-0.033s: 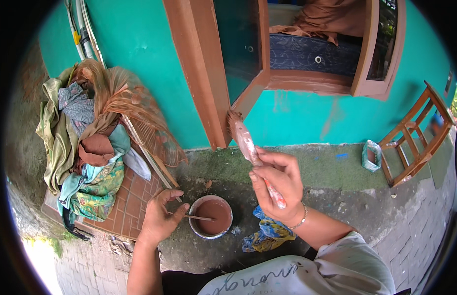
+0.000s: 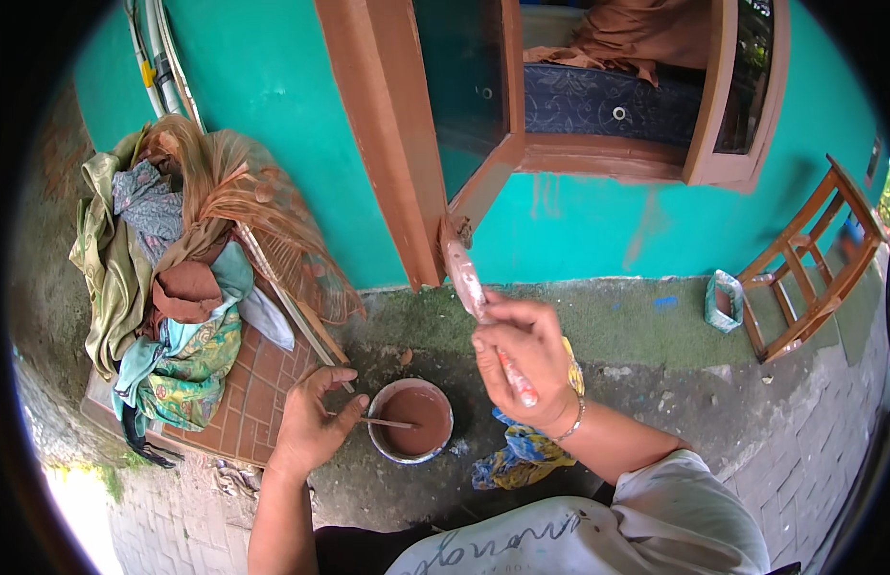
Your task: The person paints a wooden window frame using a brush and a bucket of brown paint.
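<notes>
My right hand (image 2: pixel 531 359) is closed around the handle of a paintbrush (image 2: pixel 462 273), smeared with brown and white paint. The brush's bristles touch the lower end of the brown window frame post (image 2: pixel 392 144), by the bottom corner of an open window sash (image 2: pixel 488 182). Beside a round bucket (image 2: pixel 449 443) of brown paint, my left hand (image 2: pixel 311 422) hovers, thumb and forefinger apart. A thin stick (image 2: pixel 389 423) lies in the paint, reaching over the rim toward that hand; its outer end is hidden by the thumb.
Draped cloths (image 2: pixel 167 316) heap over a brick-patterned ledge (image 2: pixel 258 398) at left, with long thin strips (image 2: pixel 292 307) leaning there. A blue-yellow rag (image 2: pixel 526 455) lies right of the bucket. A small container (image 2: pixel 724 302) and a wooden chair-like frame (image 2: pixel 799 264) stand by the turquoise wall (image 2: pixel 579 230).
My right hand and the paintbrush have shifted slightly left and upward along the post. My left hand stays where it was.
</notes>
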Demonstrator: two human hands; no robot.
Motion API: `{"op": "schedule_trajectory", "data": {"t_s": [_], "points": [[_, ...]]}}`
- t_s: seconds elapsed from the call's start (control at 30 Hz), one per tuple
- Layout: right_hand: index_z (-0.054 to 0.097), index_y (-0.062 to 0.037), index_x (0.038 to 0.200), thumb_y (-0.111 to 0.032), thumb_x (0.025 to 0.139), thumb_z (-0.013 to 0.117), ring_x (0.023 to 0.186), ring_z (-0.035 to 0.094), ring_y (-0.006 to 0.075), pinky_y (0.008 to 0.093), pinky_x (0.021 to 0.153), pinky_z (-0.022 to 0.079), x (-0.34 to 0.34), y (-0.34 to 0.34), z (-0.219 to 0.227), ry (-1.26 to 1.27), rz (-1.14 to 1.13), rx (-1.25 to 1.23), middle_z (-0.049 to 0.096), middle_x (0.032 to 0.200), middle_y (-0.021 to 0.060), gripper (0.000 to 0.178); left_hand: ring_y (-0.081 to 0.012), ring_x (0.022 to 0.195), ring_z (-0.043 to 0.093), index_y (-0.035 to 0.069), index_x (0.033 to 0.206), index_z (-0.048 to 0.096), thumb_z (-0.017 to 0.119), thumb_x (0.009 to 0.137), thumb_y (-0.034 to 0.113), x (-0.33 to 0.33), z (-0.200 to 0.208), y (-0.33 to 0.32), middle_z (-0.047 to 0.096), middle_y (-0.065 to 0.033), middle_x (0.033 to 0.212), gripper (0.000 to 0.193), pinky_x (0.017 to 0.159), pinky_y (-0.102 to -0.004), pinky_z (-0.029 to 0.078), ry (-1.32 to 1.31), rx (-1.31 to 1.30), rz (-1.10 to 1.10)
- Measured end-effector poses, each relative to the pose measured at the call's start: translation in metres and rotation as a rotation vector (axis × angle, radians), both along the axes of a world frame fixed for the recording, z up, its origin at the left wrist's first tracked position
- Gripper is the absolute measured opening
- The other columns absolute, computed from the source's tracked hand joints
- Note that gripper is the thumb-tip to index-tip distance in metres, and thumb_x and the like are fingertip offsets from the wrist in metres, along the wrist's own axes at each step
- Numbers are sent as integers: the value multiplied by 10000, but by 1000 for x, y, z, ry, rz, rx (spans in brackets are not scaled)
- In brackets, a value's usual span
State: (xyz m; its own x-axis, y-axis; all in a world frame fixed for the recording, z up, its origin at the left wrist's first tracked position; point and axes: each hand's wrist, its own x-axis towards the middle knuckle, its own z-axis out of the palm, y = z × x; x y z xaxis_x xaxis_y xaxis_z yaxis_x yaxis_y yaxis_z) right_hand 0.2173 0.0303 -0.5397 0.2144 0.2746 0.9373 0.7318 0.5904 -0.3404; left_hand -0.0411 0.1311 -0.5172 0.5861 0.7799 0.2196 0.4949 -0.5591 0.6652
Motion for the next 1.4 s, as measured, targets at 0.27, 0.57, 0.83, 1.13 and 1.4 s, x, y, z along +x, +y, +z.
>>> {"op": "schedule_trajectory", "data": {"t_s": [0.27,0.57,0.83,1.13,1.4], "points": [[665,-5,994,24,853,724,916,693,312,372,744,569,1,-14,-8,28,-30,-110,595,1019,162,155,-286,955,660,-24,1091,667,787,815,107,-5,2,-2,661,-176,1017,328,800,-362,524,-25,51,-15],[677,3,969,8,847,750,859,692,278,342,725,567,-4,-7,5,-46,9,-64,605,1026,160,142,-227,934,656,-32,1093,663,790,818,91,-5,7,-2,660,-143,1005,327,824,-330,511,-7,47,-20],[673,-46,1007,-36,836,770,797,673,261,362,666,552,3,-38,52,-248,175,-316,628,1031,122,197,-273,940,659,-34,1065,672,787,818,142,-8,5,5,666,-158,998,325,825,-359,511,-56,137,-1],[642,-38,956,-18,869,645,837,642,341,425,723,525,4,18,130,-576,318,-435,614,909,134,89,-301,946,656,-34,1054,677,783,806,143,-10,13,2,659,-166,966,322,843,-383,513,-77,172,-22],[686,-29,965,-5,806,745,845,678,272,341,750,544,-6,22,288,-748,31,304,679,947,133,171,-303,916,647,-29,1046,675,783,805,146,-21,12,4,652,-168,960,316,815,-392,511,-121,203,-22]]}}
